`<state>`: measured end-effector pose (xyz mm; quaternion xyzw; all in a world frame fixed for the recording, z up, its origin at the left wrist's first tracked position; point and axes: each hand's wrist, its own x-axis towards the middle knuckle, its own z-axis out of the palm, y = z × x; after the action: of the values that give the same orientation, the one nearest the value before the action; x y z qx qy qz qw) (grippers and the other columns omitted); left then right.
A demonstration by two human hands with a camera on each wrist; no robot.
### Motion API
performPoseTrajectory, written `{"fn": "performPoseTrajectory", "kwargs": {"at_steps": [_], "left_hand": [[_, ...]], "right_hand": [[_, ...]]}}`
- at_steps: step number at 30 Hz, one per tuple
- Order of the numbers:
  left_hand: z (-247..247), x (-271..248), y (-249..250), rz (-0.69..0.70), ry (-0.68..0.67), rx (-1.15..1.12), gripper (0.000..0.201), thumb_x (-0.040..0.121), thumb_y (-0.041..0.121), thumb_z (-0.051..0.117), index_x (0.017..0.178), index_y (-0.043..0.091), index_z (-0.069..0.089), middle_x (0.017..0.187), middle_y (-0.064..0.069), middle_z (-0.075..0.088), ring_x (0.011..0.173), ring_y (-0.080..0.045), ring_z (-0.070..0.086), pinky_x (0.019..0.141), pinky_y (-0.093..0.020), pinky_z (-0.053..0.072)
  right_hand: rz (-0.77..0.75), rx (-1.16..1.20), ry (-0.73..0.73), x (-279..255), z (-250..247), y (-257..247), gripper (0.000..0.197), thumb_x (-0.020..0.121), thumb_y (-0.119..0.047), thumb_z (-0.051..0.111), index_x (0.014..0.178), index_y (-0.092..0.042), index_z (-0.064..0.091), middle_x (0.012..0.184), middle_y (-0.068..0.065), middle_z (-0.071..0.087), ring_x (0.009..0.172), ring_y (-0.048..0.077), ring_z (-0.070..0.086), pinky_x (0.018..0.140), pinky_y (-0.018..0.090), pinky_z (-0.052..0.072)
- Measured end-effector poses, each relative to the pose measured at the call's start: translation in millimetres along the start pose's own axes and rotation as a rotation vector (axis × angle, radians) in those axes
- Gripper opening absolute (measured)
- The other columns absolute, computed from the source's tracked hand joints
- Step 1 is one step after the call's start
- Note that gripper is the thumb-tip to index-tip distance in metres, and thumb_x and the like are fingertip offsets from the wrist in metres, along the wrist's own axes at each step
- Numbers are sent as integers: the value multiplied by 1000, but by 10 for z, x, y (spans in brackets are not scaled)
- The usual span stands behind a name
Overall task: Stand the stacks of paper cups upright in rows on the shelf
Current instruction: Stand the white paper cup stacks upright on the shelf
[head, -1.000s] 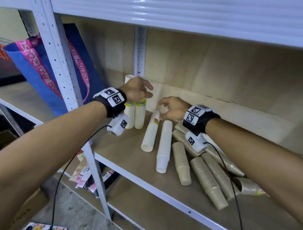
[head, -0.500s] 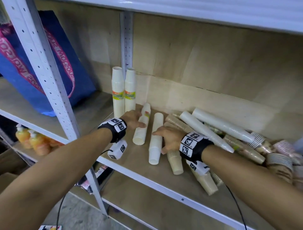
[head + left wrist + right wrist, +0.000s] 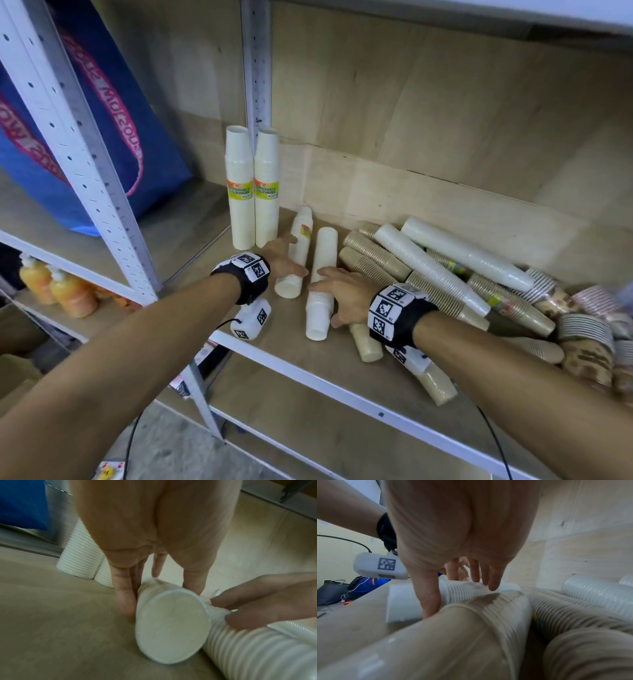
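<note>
Plywood shelf (image 3: 260, 370) carries 2 upright stacks (image 3: 253, 192); just right of them, my left hand (image 3: 281, 262) curls round 1 lying white stack (image 3: 296, 253), my right hand (image 3: 342, 294) round its neighbour (image 3: 320, 281). Lifting carelessly could topple those standing, or the sleeves may bend apart

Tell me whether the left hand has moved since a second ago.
Yes. The left hand came down from the tops of the two upright white stacks to the lying white stack on the shelf board beside them.

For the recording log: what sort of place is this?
Probably a shop stockroom: a metal rack shelf piled with wrapped paper cup stacks, and drink bottles on a lower shelf.
</note>
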<state>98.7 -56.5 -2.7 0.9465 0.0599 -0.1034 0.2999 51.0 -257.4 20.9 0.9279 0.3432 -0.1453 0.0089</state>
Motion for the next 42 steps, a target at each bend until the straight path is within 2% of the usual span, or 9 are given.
{"fn": "performPoseTrajectory", "kwargs": {"at_steps": [6, 11, 15, 18, 23, 27, 36, 39, 42], "left_hand": [[-87, -30, -26, 13, -40, 75, 97, 74, 41, 79, 152, 30, 23, 152, -3, 38, 130, -26, 47, 99, -36, 46], [-195, -68, -136, 27, -69, 186, 95, 77, 34, 77, 154, 22, 23, 152, -5, 38, 132, -27, 45, 102, -36, 43], [-316, -71, -266, 30, -87, 277, 86, 82, 23, 74, 153, 13, 27, 151, -8, 38, 135, -26, 41, 104, -33, 38], [-402, -81, -371, 22, -115, 331, 84, 81, 20, 73, 152, 12, 28, 149, -9, 40, 134, -26, 42, 105, -35, 41], [-461, -77, -401, 32, -119, 421, 85, 74, 35, 80, 145, 11, 40, 140, -7, 49, 125, -25, 50, 97, -33, 45], [-496, -85, -379, 50, -129, 444, 85, 73, 41, 81, 142, 10, 43, 138, -7, 49, 125, -25, 50, 96, -34, 45], [-746, -225, -341, 62, -141, 255, 84, 67, 20, 84, 140, 15, 42, 134, -3, 52, 121, -25, 51, 102, -42, 45], [-843, -264, -231, 95, -66, 209, 77, 63, 21, 85, 131, 17, 49, 125, -2, 58, 114, -24, 55, 99, -42, 47], [-874, -268, -163, 146, 3, 61, 78, 62, 17, 85, 130, 16, 47, 121, -2, 60, 113, -24, 56, 99, -44, 48]], "right_hand": [[-33, -36, -19, 30, -11, -93, 81, 72, -30, 77, 144, -36, 39, 155, 3, 23, 144, 22, 23, 103, 53, 38], [-89, -33, -4, 62, -49, -209, 68, 76, -32, 75, 138, -29, 49, 142, 6, 37, 135, 22, 32, 101, 42, 40], [-155, -13, -3, 152, -35, -327, 57, 75, -35, 74, 129, -29, 56, 123, 3, 47, 121, 20, 39, 94, 47, 45], [-177, -44, -1, 214, -35, -402, 57, 77, -36, 71, 131, -30, 54, 123, 2, 49, 126, 22, 38, 100, 43, 41], [-201, -220, -4, 269, -36, -522, 62, 80, -29, 69, 139, -26, 48, 135, 4, 47, 134, 27, 34, 105, 41, 33], [-197, -259, -1, 326, -71, -580, 51, 82, -25, 66, 131, -27, 53, 126, 3, 51, 124, 26, 43, 99, 42, 36], [-106, 64, 273, 252, -643, -482, 42, 67, -25, 74, 106, -25, 59, 98, -5, 61, 91, 19, 59, 68, 30, 47], [-50, 207, 391, 214, -976, -365, 51, 65, -30, 74, 113, -24, 60, 101, -6, 65, 90, 17, 61, 74, 28, 49], [11, 394, 464, 133, -1305, -247, 39, 68, -26, 75, 104, -20, 62, 94, -5, 65, 84, 13, 61, 71, 25, 48]]}}
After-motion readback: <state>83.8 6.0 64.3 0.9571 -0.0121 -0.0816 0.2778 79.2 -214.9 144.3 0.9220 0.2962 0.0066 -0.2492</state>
